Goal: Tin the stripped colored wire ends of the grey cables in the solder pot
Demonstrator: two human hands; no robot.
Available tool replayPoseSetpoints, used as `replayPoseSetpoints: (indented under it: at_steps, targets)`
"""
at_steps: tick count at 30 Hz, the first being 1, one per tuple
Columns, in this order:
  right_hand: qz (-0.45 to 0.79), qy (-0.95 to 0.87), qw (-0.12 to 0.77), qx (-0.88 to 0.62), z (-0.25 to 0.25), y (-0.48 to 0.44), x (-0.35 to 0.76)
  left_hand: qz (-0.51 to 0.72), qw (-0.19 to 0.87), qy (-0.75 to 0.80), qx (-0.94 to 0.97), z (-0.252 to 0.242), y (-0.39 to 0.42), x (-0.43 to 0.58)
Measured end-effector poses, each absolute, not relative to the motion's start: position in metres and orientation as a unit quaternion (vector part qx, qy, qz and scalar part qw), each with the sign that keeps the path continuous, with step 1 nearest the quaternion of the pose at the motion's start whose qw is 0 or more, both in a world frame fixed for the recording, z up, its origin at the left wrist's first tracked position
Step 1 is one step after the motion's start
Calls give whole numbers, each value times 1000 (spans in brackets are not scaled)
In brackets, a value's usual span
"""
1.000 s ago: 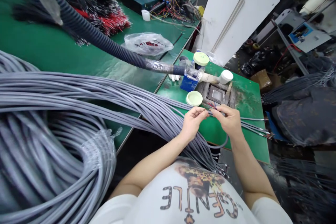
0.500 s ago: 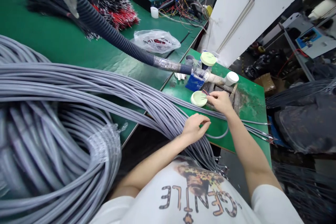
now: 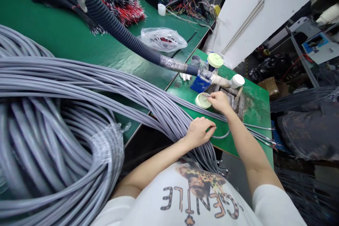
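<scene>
My right hand [image 3: 219,102] is closed in a pinch on several thin wire ends [image 3: 206,96]. Their tips are over a round, pale green shallow dish [image 3: 202,103], at or just above its surface; I cannot tell whether they touch. My left hand [image 3: 200,131] lies over the thick bundle of grey cables [image 3: 169,116], its fingers curled and thumb close to the index finger. What it grips, if anything, is hidden. One grey cable [image 3: 222,136] loops out between my left hand and my right forearm.
A ribbed dark hose [image 3: 127,39] crosses to a blue box [image 3: 200,84] beside the dish. A white cup [image 3: 237,81] and a green-lidded container [image 3: 215,60] stand behind. Coiled grey cable [image 3: 66,159] fills the left. A plastic bag [image 3: 164,39] lies on the green table.
The whole view has shifted slightly. The wire ends in my right hand sit lower over the dish, and less of their coloured length shows. My left hand stays on the bundle.
</scene>
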State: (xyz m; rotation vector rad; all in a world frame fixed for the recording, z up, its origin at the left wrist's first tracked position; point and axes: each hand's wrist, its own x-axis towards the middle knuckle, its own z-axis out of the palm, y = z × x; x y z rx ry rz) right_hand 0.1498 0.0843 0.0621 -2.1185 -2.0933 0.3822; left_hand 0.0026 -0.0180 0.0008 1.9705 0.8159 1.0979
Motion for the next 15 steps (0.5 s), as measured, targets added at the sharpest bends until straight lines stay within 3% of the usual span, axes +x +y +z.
replayPoseSetpoints:
  at_steps: [7, 15]
  targets:
    - [93, -669, 159, -720, 81, 68, 209, 422, 372, 317, 763, 2, -18, 2]
    - [39, -570, 149, -807, 45, 71, 282, 421, 352, 315, 775, 2, -20, 2]
